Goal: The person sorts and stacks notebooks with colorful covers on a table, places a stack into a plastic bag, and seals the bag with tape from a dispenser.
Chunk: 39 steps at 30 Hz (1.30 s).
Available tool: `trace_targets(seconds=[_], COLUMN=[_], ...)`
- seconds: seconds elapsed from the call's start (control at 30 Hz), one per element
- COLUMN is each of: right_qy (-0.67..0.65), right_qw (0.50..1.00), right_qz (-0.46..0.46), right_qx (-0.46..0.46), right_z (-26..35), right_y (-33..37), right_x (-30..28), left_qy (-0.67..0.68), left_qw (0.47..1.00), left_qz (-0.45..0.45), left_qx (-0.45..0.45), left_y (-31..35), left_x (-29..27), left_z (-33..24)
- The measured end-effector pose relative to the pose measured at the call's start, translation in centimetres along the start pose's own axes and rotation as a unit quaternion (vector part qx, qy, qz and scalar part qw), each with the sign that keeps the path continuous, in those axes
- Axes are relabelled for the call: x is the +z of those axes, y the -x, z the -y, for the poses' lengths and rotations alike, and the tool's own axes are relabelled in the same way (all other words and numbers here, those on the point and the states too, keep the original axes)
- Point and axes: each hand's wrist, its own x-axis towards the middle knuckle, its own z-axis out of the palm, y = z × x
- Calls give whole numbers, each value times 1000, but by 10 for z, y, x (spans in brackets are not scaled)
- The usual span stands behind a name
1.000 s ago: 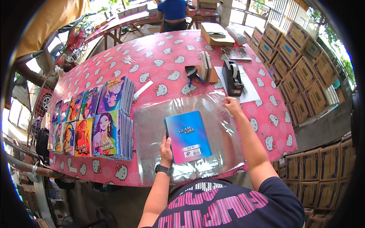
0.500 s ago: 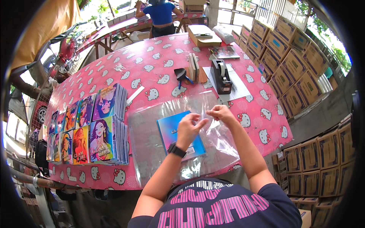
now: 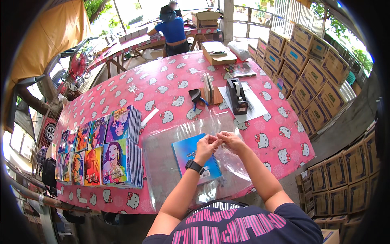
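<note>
- Both hands have moved together: one second earlier the left hand was at the notebook's left edge and the right hand at the sheet's far right part; they now meet above the notebook's right side.
- Right hand: fingertips pinched on the clear sheet, a raised fold of which hangs toward the near right.
- Left hand: fingertips closed together beside those of the right; whether they grip the sheet cannot be told. A black watch circles the wrist.
- Notebook: blue and pink, on the sheet, slightly turned, partly covered by the left hand and wrist.
- Left on the pink counter: two rows of stacked notebooks, with a white strip just beyond.
- Far right: a black tape dispenser on white paper.
- Beyond the counter: a person in blue; at right, stacked cartons.
</note>
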Motion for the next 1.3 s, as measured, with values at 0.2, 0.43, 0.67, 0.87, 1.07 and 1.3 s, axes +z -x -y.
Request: trace_targets(seconds=[0.2, 0.43, 0.67, 0.87, 1.07, 1.3], right_qy=[420, 518, 459, 452, 577, 365], right_qw=[893, 807, 866, 855, 687, 908], right_qz=[-160, -191, -194, -240, -418, -201], right_qx=[-1, -207, -26, -83, -144, -55], right_z=[22, 31, 9, -9, -11, 12], right_y=[9, 58, 78, 66, 88, 96], right_x=[-37, 22, 27, 27, -64, 36], left_qy=[60, 96, 120, -2, 58, 36], left_qw=[997, 994, 991, 996, 992, 993], left_qz=[32, -42, -60, -80, -115, -93], left_qx=[-26, 0, -23, 27, -9, -61], left_y=[8, 5, 7, 17, 18, 4], left_x=[-16, -12, 3, -4, -32, -3], left_z=[0, 11, 2, 8, 4, -2])
